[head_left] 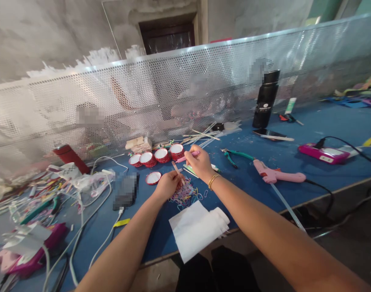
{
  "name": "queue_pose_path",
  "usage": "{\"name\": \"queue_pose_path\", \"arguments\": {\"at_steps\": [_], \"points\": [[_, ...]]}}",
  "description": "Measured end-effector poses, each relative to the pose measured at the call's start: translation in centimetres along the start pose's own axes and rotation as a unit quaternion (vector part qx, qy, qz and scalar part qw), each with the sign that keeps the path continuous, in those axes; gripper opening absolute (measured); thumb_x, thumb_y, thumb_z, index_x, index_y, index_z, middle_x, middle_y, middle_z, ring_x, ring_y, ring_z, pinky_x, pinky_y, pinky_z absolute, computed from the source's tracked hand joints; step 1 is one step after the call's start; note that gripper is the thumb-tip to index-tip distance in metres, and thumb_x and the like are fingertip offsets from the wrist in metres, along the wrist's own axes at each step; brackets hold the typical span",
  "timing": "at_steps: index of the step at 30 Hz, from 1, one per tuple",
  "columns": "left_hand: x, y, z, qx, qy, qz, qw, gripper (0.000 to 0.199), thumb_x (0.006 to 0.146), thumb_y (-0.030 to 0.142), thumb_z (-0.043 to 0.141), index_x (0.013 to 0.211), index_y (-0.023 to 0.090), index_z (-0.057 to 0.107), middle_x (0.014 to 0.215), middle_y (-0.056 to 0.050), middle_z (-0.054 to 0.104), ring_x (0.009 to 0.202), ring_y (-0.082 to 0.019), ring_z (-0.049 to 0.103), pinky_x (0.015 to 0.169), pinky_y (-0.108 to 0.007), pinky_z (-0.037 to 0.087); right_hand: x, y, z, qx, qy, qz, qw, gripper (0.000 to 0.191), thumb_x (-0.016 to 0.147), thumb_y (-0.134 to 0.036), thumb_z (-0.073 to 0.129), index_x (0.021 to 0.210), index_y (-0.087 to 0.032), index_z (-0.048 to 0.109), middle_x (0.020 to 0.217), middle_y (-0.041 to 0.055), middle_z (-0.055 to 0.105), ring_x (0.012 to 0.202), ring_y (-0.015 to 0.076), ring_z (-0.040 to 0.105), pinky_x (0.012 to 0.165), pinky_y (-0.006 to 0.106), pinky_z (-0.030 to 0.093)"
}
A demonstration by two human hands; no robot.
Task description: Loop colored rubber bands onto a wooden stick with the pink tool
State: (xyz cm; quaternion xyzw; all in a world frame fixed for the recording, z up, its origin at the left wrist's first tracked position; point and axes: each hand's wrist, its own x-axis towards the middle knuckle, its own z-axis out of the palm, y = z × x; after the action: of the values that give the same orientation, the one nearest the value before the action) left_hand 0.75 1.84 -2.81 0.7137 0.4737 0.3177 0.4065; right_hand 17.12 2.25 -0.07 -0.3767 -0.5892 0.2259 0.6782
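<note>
Between the fingers of my left hand [169, 185] is a thin, flat, light pinkish-brown stick [175, 166], tilted upward. My right hand [199, 161], with a gold bracelet at the wrist, is closed around a pink pen-like tool [188, 156] whose end points left toward the stick. The two do not appear to touch. Below my hands lies a pile of small colourful bands or clips [185, 194]. Stacked red-rimmed round lids or tins [161, 155] stand behind my left hand, and a single one [153, 177] lies just left of it.
White sheets [197, 227] lie at the front edge. On the right are pliers [238, 156], a pink glue gun [276, 174], a magenta power strip [323, 154] and a black bottle [266, 99]. Leftward are a dark phone [126, 190], cables, a red bottle [70, 158] and clutter.
</note>
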Motion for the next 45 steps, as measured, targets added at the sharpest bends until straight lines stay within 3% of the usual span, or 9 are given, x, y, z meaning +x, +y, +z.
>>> {"name": "queue_pose_path", "arguments": {"at_steps": [19,45], "points": [[-0.16,0.28,0.07,0.012,0.007,0.003,1.000,0.040,0.082,0.057,0.057,0.070,0.018,0.059,0.058,0.001,0.057,0.049,-0.011,0.045,0.050,-0.025,0.033,-0.03,0.02,0.01,-0.001,0.003,-0.003,1.000,0.029,0.088,-0.033,0.056,0.063,-0.025,0.043,0.049,-0.0047,0.054,0.050,0.0136,0.056,0.056,0.024,0.044],[-0.01,0.05,0.09,0.005,0.004,0.004,1.000,0.034,0.083,0.051,0.056,0.071,0.018,0.058,0.057,0.001,0.057,0.047,-0.011,0.046,0.048,-0.024,0.034,-0.08,-0.07,0.01,-0.023,-0.011,-0.005,1.000,0.029,0.087,-0.032,0.056,0.062,-0.025,0.043,0.051,-0.0034,0.057,0.052,0.0141,0.056,0.060,0.025,0.045]]}}
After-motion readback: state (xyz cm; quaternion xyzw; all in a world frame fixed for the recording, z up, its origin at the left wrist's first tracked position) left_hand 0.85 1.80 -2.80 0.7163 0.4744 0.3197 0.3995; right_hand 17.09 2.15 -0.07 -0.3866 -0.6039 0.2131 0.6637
